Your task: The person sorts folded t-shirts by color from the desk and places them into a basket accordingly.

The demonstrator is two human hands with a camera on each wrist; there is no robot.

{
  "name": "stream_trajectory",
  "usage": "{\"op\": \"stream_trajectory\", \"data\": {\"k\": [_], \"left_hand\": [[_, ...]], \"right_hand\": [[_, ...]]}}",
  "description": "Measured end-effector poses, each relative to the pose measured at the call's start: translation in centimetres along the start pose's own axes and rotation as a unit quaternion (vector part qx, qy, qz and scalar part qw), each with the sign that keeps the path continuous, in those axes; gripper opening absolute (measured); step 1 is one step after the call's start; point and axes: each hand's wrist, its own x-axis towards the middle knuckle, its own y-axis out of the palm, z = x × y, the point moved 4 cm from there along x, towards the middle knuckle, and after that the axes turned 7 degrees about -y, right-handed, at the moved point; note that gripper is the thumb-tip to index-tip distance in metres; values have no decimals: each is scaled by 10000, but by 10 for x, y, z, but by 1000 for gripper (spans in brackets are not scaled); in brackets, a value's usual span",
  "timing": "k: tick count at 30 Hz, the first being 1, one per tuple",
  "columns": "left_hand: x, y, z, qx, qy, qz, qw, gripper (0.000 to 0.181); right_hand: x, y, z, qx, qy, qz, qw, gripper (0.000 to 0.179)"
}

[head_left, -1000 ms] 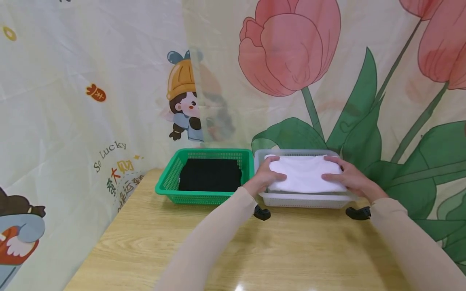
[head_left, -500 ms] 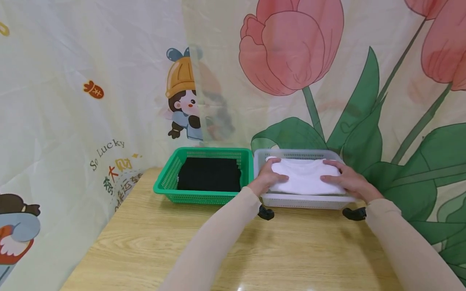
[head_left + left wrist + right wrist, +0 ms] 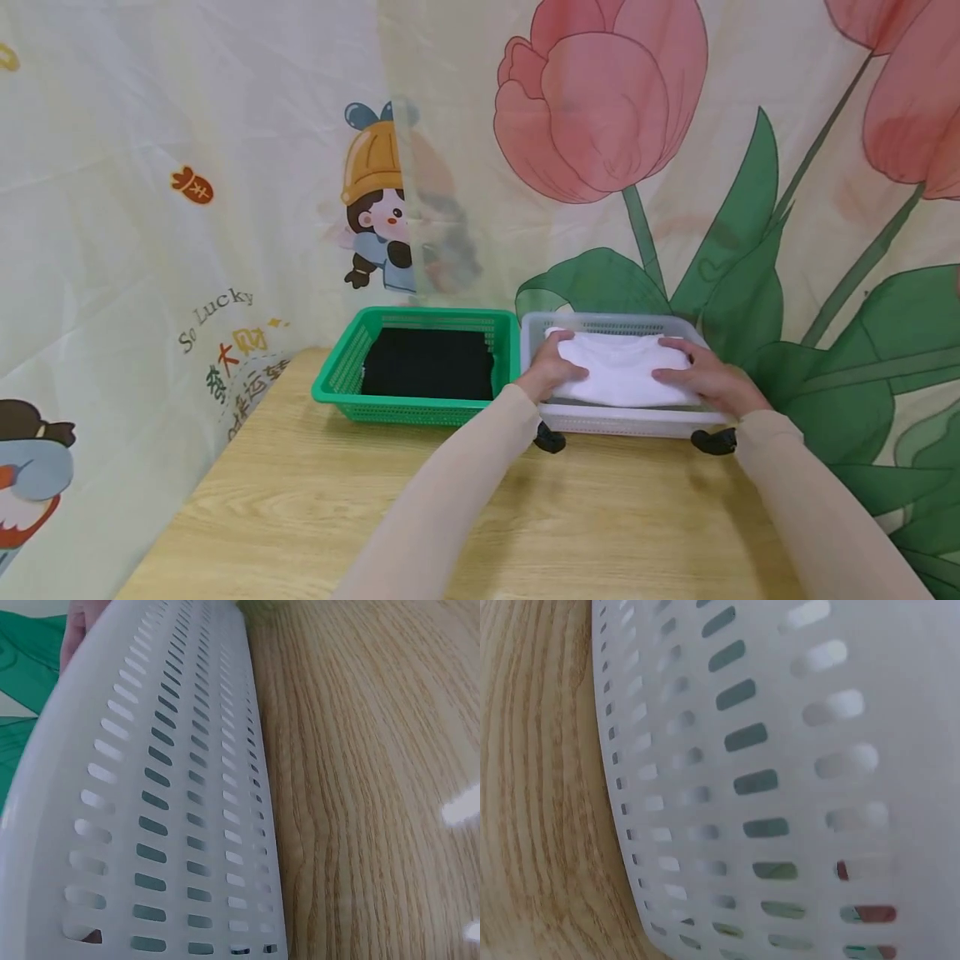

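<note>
A folded white T-shirt (image 3: pixel 618 371) lies inside the white perforated basket (image 3: pixel 622 423); its upper edge shows a neckline-like curve. At its left end my left hand (image 3: pixel 551 367) grips it, thumb on top. On the opposite end, my right hand (image 3: pixel 708 377) holds it the same way, thumb and fingers spread along the cloth. How far the fingers reach beneath it is hidden. The left wrist view is filled by the slotted wall of the white basket (image 3: pixel 176 780), and part of a hand (image 3: pixel 79 630) shows past its rim. Through the right wrist camera the basket wall (image 3: pixel 780 780) covers most of the view.
Left of the white basket, touching or nearly so, stands a green basket (image 3: pixel 345 383) with folded black cloth (image 3: pixel 427 364) in it. Both rest on a wooden table (image 3: pixel 315 483). Behind them hangs a printed curtain (image 3: pixel 465 208) with tulips and cartoon figures.
The white T-shirt has sunk slightly lower in the basket, with both hands still on it. My right hand has shifted a little to the left. The head view has moved slightly.
</note>
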Motion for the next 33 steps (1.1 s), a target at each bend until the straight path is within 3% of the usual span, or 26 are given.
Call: {"op": "stream_trajectory", "data": {"k": [9,16,18,21,28,31,33], "left_hand": [[-6,4,0,220,-25,-209,9995,77],[5,9,8,705,-527,-219,9959,80],[8,10,11,886,-648,-169,9938,80],[5,10,13,967,-594,-106,9935,79],[-13,3,8,643,-536,301,9960,79],[-21,-4,-3,1398,-423,390,9885,79],[-28,-11,-13,2125,-50,492,9759,76]], "right_hand": [[7,5,1,18,-162,-15,9999,84],[9,11,-3,-297,-64,106,9995,84],[9,12,-4,-368,-63,157,9992,84],[7,12,-6,-394,-42,273,9988,83],[-1,10,-1,-548,127,691,9960,79],[-10,6,15,-951,171,923,9910,78],[-18,1,27,-1105,125,1022,9885,79]]}}
